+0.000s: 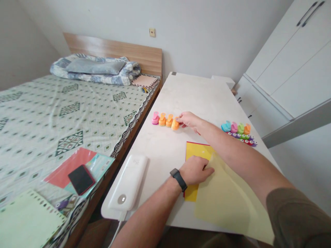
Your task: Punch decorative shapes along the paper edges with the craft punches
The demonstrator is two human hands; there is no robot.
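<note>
The right hand (188,120) reaches over the tabletop (155,151), its fingers (180,119) extended at the orange craft punch (175,124), though any grip is hard to make out. The punch looks light and stiff, best taken around its body. Near that punch, the left hand (195,171) lies curled on yellow card (196,151) beside a limp pale yellow sheet (227,203), its fingertips partly hidden.

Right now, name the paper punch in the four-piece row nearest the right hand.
The orange punch at the row's right end, beside the right hand; the other two orange punches and the pink one stand farther left.
</note>
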